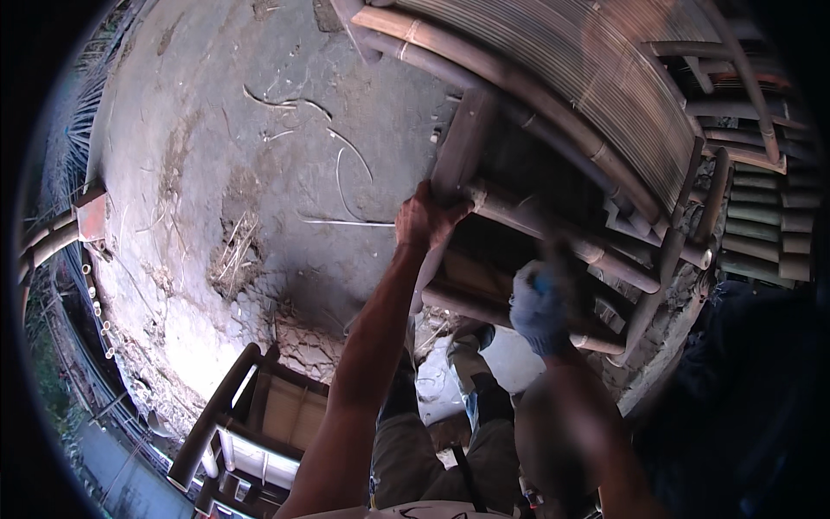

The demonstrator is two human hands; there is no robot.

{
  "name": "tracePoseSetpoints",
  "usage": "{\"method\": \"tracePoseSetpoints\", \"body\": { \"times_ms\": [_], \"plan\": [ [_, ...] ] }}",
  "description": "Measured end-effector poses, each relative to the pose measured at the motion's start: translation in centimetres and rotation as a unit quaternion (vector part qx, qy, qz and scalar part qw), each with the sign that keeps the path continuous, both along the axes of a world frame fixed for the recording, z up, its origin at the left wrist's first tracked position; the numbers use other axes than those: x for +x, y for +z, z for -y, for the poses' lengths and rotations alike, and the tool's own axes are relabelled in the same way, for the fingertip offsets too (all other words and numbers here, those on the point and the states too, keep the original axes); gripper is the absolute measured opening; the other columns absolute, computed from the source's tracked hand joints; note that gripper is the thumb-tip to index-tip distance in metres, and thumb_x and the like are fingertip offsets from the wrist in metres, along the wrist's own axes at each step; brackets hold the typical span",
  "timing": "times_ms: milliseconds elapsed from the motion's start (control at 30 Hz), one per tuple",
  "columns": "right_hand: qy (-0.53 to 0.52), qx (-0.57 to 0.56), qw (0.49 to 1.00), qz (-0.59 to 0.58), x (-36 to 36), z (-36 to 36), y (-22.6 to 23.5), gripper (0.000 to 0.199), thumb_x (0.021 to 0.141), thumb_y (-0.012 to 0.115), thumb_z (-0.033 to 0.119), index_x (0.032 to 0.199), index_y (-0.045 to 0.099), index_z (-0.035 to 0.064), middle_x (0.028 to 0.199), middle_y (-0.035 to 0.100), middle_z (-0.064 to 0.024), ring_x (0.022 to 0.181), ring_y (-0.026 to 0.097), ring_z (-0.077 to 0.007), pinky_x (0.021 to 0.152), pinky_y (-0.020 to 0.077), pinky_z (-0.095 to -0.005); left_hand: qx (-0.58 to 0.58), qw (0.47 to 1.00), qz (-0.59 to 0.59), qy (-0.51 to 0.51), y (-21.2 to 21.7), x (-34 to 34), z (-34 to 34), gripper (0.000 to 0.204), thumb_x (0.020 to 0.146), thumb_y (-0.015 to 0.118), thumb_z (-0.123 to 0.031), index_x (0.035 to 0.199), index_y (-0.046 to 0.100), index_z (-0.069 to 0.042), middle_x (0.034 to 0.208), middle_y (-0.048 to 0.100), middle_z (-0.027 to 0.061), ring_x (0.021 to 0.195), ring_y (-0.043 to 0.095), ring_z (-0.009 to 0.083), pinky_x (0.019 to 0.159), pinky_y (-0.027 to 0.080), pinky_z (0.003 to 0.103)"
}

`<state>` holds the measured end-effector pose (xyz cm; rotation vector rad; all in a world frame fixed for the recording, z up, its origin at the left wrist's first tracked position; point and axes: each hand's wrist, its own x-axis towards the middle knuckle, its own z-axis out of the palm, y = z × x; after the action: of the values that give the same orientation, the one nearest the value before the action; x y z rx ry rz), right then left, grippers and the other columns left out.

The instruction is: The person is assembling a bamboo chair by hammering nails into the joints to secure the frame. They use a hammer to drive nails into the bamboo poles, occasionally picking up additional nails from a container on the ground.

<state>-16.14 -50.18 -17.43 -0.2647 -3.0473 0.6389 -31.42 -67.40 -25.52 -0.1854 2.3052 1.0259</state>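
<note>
A bamboo bench or chair (519,52) with a slatted surface lies tipped in front of me. My left hand (424,216) is bare and closed around its thick dark post (464,143), beside the joint with a bamboo crossbar (562,229). My right hand (538,304), in a grey-blue glove, is closed on a hammer-like tool (553,242) above the lower frame. Motion smears this tool, so its exact kind is unclear; some blue shows at the grip. The inside of the frame is mostly in dark shadow.
Bamboo strips (350,182) lie scattered over the worn concrete floor (199,104). Another bamboo piece of furniture (285,415) stands at lower left. Bamboo slats (765,225) are at the far right. Below, my legs (415,450) stand close to the frame.
</note>
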Motion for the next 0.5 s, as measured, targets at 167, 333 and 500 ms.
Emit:
{"method": "tracePoseSetpoints", "body": {
  "times_ms": [167,333,500],
  "plan": [
    [-0.043,-0.083,0.987,0.128,-2.6,-0.8,0.8,0.018,0.098,0.058,0.027,0.090,0.057,0.0100,0.069,0.063,-0.0089,0.064,0.066,-0.0279,0.053,0.0493,-0.0371,-0.008,1.000,0.010,-0.027,0.1,0.2,0.1,0.085,0.066,0.081,-0.058,0.123,0.057,0.001,0.109,0.069,0.0231,0.105,0.066,0.0383,0.088,0.053,0.046],
    [0.115,0.155,0.979,-0.061,-0.5,-0.7,-2.0,0.018,0.098,0.058,0.025,0.090,0.057,0.0091,0.066,0.061,-0.0113,0.058,0.065,-0.0298,0.050,0.0488,-0.0439,-0.013,1.000,0.000,-0.003,0.4,-0.3,-0.2,0.083,0.066,0.083,-0.057,0.121,0.058,0.000,0.111,0.069,0.0231,0.106,0.066,0.0367,0.090,0.053,0.045],
    [0.098,0.070,0.993,0.009,-2.0,-0.5,-2.0,0.025,0.098,0.056,0.033,0.087,0.057,0.0105,0.062,0.058,-0.0113,0.057,0.064,-0.0299,0.049,0.0490,-0.0396,-0.032,0.999,0.002,0.007,1.1,-1.0,0.0,0.083,0.065,0.083,-0.058,0.119,0.059,-0.001,0.108,0.070,0.0230,0.104,0.067,0.0360,0.089,0.053,0.045]
  ]
}}
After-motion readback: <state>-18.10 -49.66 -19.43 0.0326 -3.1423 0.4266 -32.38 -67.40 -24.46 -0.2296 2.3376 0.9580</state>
